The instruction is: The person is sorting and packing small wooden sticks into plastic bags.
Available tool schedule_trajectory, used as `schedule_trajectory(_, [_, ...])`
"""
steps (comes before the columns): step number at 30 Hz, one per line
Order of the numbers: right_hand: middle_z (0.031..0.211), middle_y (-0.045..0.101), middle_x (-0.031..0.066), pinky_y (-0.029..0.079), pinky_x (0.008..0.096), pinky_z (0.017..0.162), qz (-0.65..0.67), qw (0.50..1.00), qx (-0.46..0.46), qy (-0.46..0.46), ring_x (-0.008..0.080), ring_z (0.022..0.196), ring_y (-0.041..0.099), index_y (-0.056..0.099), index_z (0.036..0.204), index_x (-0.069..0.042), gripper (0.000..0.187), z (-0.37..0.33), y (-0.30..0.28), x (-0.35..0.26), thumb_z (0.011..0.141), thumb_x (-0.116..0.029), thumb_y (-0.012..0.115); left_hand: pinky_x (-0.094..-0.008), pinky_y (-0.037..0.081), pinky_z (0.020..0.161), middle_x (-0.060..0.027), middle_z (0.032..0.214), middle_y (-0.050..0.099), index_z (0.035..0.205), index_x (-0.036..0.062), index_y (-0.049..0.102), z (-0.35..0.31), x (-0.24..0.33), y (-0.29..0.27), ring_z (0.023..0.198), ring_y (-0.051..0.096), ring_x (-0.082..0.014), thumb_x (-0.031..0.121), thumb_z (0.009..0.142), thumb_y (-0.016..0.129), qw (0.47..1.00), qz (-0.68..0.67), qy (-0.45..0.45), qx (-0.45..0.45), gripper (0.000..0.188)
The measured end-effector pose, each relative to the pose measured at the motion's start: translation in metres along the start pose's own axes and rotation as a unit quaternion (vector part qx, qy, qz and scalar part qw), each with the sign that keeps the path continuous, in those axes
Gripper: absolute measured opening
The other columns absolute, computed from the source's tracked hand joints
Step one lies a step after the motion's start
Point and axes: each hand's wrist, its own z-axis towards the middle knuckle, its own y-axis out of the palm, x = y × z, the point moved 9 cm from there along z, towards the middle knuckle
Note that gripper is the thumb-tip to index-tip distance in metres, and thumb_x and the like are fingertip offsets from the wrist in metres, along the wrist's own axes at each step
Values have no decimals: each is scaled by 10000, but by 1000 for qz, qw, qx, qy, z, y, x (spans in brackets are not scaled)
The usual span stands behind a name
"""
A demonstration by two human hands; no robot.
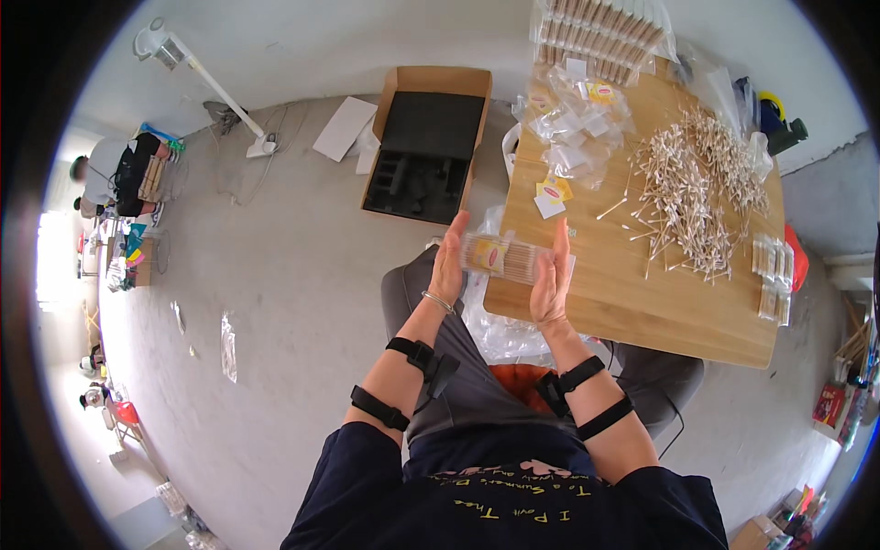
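Note:
Between my two palms I hold a clear pack of cotton swabs (522, 263) with a yellow label, at the near left edge of the table. My left hand (446, 268) presses on its left end, fingers pointing away from me. Against the right end lies my right hand (551, 286), its fingers stretched out and the thumb toward the pack. Farther right on the tabletop spreads a big heap of loose cotton swabs (687, 197). Small yellow and white label cards (552, 195) lie just beyond my right hand.
The wooden table (605, 302) bears clear bags with cards (577, 119), stacked swab packs (600, 41) at the back and more packs (773, 275) at the right edge. On the floor stand an open cardboard box (417, 183) and a white lamp-like stand (211, 87). Another person (124, 174) is far left.

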Motion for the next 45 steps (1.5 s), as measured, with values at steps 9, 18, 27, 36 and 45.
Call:
schedule_trajectory(9, [1610, 170, 243, 102, 434, 1227, 132, 990, 2, 39, 355, 1512, 110, 211, 1519, 74, 673, 1, 32, 13, 999, -294, 428, -348, 179, 1208, -82, 1575, 349, 1540, 64, 311, -2, -3, 8, 1473, 272, -215, 635, 1017, 176, 1000, -9, -8, -27, 787])
schedule_trajectory(18, [1608, 194, 224, 116, 423, 1226, 135, 990, 8, 29, 337, 1507, 142, 231, 1518, 60, 623, -1, 56, 21, 1020, -273, 406, -358, 186, 1206, -95, 1572, 354, 1540, 57, 306, -3, 4, 10, 1475, 267, -222, 631, 1020, 162, 1000, -7, 12, -28, 788])
schedule_trajectory(27, [1606, 219, 206, 131, 413, 1225, 147, 989, 20, 23, 318, 1502, 174, 251, 1516, 46, 575, -6, 58, 22, 1042, -251, 383, -361, 199, 1203, -110, 1566, 362, 1536, 42, 307, -3, -1, 10, 1469, 283, -235, 628, 1020, 192, 999, -17, 29, -34, 789])
schedule_trajectory(36, [1603, 240, 191, 142, 406, 1224, 119, 992, 46, -21, 303, 1499, 196, 264, 1517, 33, 540, -7, 31, 8, 1064, -245, 359, -352, 186, 1200, -157, 1585, 311, 1536, -1, 274, -2, 0, -4, 1482, 251, -257, 644, 1009, 276, 999, -19, 26, -3, 832])
schedule_trajectory(45, [1647, 46, 188, 97, 421, 1220, 12, 999, -12, -45, 317, 1522, 78, 142, 1547, 11, 621, -29, 64, -2, 1073, -334, 348, -366, 172, 1207, -136, 1584, 321, 1532, 29, 301, -8, 10, 10, 1488, 242, -258, 618, 1026, 233, 998, 21, 33, -45, 780])
